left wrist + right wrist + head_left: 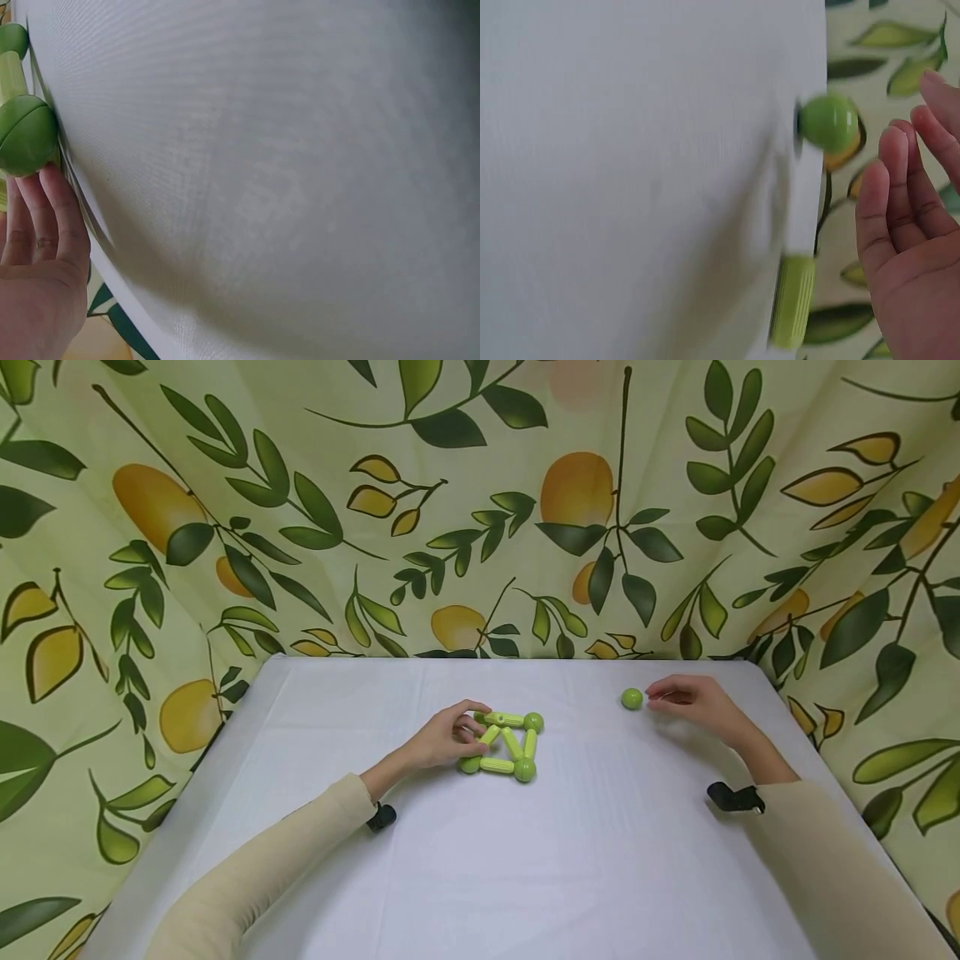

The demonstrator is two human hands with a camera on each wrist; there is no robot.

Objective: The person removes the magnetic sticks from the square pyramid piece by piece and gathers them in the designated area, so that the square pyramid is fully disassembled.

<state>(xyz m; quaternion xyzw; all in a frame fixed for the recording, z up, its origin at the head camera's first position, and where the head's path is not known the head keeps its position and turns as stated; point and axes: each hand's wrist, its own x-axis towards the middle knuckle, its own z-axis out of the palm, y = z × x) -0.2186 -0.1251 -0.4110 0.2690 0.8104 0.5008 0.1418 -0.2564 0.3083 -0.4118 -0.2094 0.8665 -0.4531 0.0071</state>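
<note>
At two o'clock: loose green ball (632, 698), could roll if nudged; right hand (692, 700) beside it, narrowly parted, empty. Twelve: left hand (442, 739) gripping rod-and-ball frame (513, 743).

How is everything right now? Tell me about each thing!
Green ball-and-stick frame: joined together
Loose green ball: separate, not held
Loose green stick: lying separate
Left hand: holding the frame's left side
Right hand: empty, close to the loose green ball
White table cover: spread out
Leafy curtain: hanging
</note>
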